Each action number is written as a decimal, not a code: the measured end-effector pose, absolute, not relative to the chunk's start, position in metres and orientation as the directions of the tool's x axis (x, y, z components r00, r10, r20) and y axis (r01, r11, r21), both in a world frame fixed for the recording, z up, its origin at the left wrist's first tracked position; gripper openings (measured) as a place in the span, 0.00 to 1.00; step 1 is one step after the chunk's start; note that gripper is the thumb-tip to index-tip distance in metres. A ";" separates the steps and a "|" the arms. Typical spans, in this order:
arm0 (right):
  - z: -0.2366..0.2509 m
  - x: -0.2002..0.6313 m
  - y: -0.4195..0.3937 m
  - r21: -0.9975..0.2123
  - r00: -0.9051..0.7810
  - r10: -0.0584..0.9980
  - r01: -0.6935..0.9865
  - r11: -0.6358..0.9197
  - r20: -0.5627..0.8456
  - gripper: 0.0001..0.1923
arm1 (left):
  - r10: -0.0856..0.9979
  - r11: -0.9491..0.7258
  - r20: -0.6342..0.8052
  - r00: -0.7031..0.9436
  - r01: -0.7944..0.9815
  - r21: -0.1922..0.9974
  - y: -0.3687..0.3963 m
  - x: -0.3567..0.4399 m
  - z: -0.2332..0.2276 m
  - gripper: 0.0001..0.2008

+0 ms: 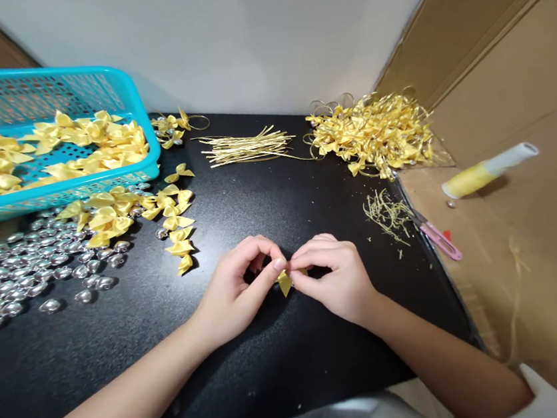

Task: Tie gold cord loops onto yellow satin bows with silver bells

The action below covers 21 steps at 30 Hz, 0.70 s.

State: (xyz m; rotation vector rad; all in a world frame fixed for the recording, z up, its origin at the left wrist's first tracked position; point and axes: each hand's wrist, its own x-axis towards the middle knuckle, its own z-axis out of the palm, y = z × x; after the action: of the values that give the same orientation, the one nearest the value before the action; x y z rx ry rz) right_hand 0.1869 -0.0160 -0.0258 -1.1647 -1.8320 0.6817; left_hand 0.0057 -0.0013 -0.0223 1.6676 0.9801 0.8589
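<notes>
A small yellow ribbon bow [285, 283] is pinched between my two hands just above the black table. My left hand [241, 283] grips it with thumb and index finger. From the other side, my right hand [333, 273] pinches it too, its fingertips almost touching the left thumb. The fingers cover most of the bow, so I cannot see whether a bead or cord is attached. Left of my hands, more yellow bows [180, 237] lie in a short column. Silver beads [43, 262] are spread over the table's left side.
A turquoise basket [146, 130] of bows stands at the back left. Gold cords [246, 147] lie at the back middle. Finished-looking bows with loops [375, 131] are heaped back right. Cord scraps [384, 214], pink-handled scissors [440, 241] and a yellow-white roll [488, 171] are at the right.
</notes>
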 end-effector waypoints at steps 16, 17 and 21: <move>-0.022 0.186 -0.016 -0.953 -0.058 0.994 0.283 0.106 0.094 0.05 | 0.819 -0.476 0.346 0.458 0.205 0.855 0.000 0.006 -0.028 0.05; -0.022 0.187 -0.015 -0.963 -0.056 0.997 0.261 0.067 0.054 0.04 | 0.810 -0.482 0.353 0.469 0.188 0.856 0.001 0.005 -0.027 0.05; -0.021 0.191 -0.012 -0.985 -0.046 0.998 0.170 -0.032 -0.040 0.02 | 0.743 -0.555 0.393 0.542 0.170 0.814 0.004 0.003 -0.023 0.06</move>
State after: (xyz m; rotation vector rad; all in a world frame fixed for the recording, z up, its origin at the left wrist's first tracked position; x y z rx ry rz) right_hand 0.1905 -0.0125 -0.0212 -1.3373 -1.3538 1.1874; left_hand 0.0027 0.0040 -0.0228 2.0343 0.7352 0.9799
